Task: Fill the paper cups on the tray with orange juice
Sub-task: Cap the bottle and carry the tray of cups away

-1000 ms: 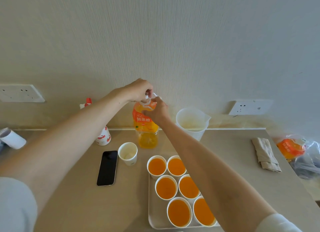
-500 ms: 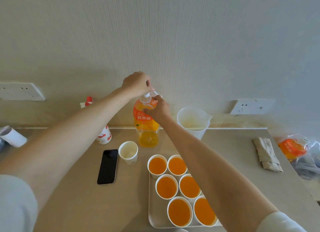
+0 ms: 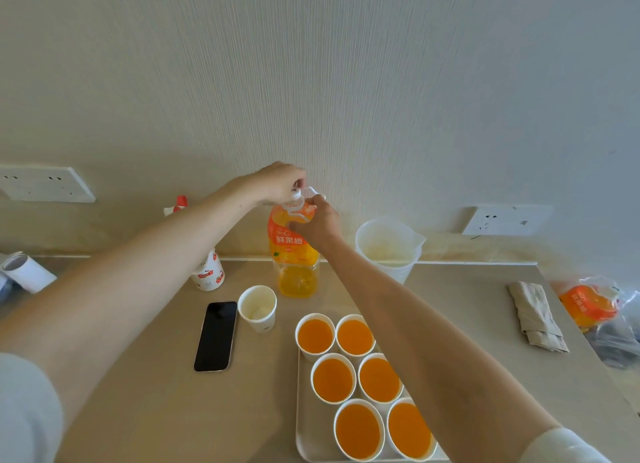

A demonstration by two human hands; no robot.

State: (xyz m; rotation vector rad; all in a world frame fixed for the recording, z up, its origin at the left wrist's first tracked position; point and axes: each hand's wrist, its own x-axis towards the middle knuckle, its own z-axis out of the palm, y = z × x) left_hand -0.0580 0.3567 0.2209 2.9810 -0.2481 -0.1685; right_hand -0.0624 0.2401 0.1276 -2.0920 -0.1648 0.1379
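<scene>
Since half a second ago: left hand [image 3: 277,182] down a touch, back onto the cap [image 3: 296,195]; juice bottle [image 3: 294,255] in the same spot. Left fingertips curled over the white cap, pinching it from 10 o'clock. Right hand [image 3: 317,223] at 4 o'clock of the cap, fingers wrapped round the bottle's shoulder, thumb on the orange label. White loop handle poking up just above the knuckles. Bottle upright on the counter, juice only in its lower part, at 12 o'clock of the tray [image 3: 304,442]. On the tray, six paper cups [image 3: 333,379] in two columns, all with orange juice near the rim.

Beige counter [image 3: 156,410] against a pale textured wall [image 3: 346,82]. Left outlet [image 3: 45,184] at far left on the wall, right outlet [image 3: 507,219] at 2 o'clock of the tray.

Around, left to right:
- White roll [image 3: 26,272] on its side at the left edge.
- Small printed bottle [image 3: 207,272] with red top, partly behind the left forearm.
- Black phone [image 3: 216,336] lying flat, screen dark, at 10 o'clock of the tray.
- Empty white cup [image 3: 258,307] just beside the phone, at 7 o'clock of the juice bottle.
- Translucent jug [image 3: 386,246] at 3 o'clock of the bottle, by the wall.
- Folded brown napkin [image 3: 535,317] well to the right.
- Clear bag [image 3: 613,341] with something orange-labelled inside, at the right edge.

Right forearm across the tray's right side, hiding part of the right-column cups.
</scene>
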